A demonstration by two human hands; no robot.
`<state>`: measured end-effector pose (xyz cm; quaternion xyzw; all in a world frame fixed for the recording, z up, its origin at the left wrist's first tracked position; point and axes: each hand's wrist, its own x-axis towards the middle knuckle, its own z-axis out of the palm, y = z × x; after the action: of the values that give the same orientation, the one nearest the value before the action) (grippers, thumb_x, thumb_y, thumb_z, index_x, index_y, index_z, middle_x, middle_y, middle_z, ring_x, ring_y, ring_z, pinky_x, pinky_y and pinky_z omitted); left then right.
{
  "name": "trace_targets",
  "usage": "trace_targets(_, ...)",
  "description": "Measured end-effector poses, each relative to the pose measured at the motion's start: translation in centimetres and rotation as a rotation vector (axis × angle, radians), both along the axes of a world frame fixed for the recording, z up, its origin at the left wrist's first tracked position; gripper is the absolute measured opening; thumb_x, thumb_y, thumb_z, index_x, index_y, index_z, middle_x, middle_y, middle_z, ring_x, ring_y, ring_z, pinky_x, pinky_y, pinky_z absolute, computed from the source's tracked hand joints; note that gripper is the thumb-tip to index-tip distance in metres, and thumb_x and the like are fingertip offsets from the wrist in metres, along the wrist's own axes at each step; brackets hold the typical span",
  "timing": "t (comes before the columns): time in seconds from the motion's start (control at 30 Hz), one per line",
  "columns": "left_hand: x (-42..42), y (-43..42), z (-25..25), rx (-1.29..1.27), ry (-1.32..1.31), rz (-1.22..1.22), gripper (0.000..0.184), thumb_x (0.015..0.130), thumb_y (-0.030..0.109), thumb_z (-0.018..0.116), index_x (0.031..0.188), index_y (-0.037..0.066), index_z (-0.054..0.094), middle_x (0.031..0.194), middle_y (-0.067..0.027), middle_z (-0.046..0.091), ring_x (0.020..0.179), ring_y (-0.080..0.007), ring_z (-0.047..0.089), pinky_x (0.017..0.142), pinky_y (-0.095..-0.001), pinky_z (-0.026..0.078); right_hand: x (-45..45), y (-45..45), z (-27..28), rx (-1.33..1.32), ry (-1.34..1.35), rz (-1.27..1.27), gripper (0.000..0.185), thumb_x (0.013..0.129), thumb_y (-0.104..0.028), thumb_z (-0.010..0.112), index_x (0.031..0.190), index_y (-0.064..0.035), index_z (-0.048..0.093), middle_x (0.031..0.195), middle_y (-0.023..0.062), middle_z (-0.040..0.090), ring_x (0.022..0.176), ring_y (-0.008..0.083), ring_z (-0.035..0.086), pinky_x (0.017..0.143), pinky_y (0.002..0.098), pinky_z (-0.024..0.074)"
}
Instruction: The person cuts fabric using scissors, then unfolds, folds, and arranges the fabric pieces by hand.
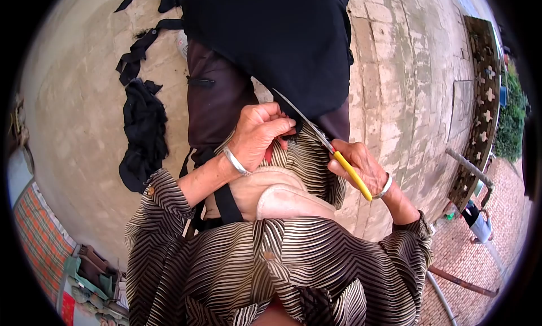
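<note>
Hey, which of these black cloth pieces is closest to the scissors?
The large black cloth spread over the person's legs: it lies right at the scissors. The crumpled bundle and thin strips lie apart on the ground, leftward.

It was just the one view, from a cam worn on the head, looking forward and steeply down the wearer's own front. Super wide lens, so the picture came out round with black corners. The striped shirt (333,258) was super close and filled the bottom. The left hand (257,134) and right hand (358,165) sat near mid-frame, a bit further off, with the black cloth (265,38) beyond them up top. Paved floor (398,106) showed behind, seen from above. Out at the edges stuff bent: the patterned wall (483,100) curved down the right side, well away from the lens.
</note>
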<state>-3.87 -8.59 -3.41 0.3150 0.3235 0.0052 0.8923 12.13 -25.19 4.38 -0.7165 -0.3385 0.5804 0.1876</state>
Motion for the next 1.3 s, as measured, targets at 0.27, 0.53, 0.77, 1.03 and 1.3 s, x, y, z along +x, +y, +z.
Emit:
trace_targets(0.27, -0.1, 0.0, -0.1, 0.011, 0.005, -0.009, 0.009, 0.088, 0.004, 0.062, 0.09, -0.003, 0.066, 0.082, -0.0058, 0.066, 0.073, -0.0089, 0.063, 0.051, -0.0194, 0.05, -0.2, 0.1, 0.1, -0.023, -0.046, 0.02, 0.045, 0.09, -0.04, 0.064, 0.077, 0.002, 0.051, 0.057, 0.0125, 0.043, 0.054, 0.0191, 0.039, 0.054, 0.0355, 0.038)
trace_targets(0.53, -0.1, -0.1, -0.4, 0.061, -0.053, -0.012, 0.009, 0.086, 0.003, 0.061, 0.08, -0.004, 0.062, 0.074, -0.0093, 0.065, 0.058, -0.0081, 0.059, 0.049, -0.0207, 0.047, 0.4, -0.7, -0.5, 0.033, 0.092, 0.133, 0.061, 0.088, -0.055, 0.061, 0.096, 0.0028, 0.043, 0.066, 0.0155, 0.045, 0.063, 0.0269, 0.048, 0.06, 0.0389, 0.0407)
trace_targets(0.77, 0.0, 0.3, 0.4, 0.136, -0.042, -0.051, 0.014, 0.083, 0.003, 0.063, 0.071, -0.003, 0.059, 0.069, -0.0097, 0.065, 0.052, -0.0079, 0.056, 0.048, -0.021, 0.045, 0.0, 0.6, 0.1, 0.023, 0.106, 0.028, 0.081, 0.079, -0.079, 0.049, 0.085, 0.0018, 0.046, 0.071, 0.0054, 0.04, 0.064, 0.0184, 0.039, 0.059, 0.0337, 0.0367)
trace_targets(1.03, -0.3, 0.3, 0.3, 0.166, -0.054, -0.068, 0.015, 0.083, 0.006, 0.063, 0.07, -0.002, 0.059, 0.068, -0.0086, 0.065, 0.052, -0.0072, 0.056, 0.046, -0.0205, 0.043, -0.4, 0.9, -0.1, 0.043, -0.069, 0.096, 0.049, 0.09, -0.045, 0.062, 0.084, 0.0016, 0.048, 0.061, 0.0205, 0.048, 0.059, 0.0392, 0.05, 0.057, 0.042, 0.0409)
trace_targets(1.3, -0.3, 0.4, 0.4, 0.234, -0.053, -0.073, 0.017, 0.082, 0.007, 0.063, 0.069, -0.002, 0.059, 0.067, -0.0081, 0.065, 0.052, -0.0071, 0.057, 0.046, -0.0211, 0.044, -0.4, 0.7, -0.4, 0.026, -0.074, 0.129, 0.055, 0.087, -0.051, 0.063, 0.088, 0.0024, 0.048, 0.062, 0.0194, 0.049, 0.059, 0.0366, 0.053, 0.058, 0.0412, 0.0431)
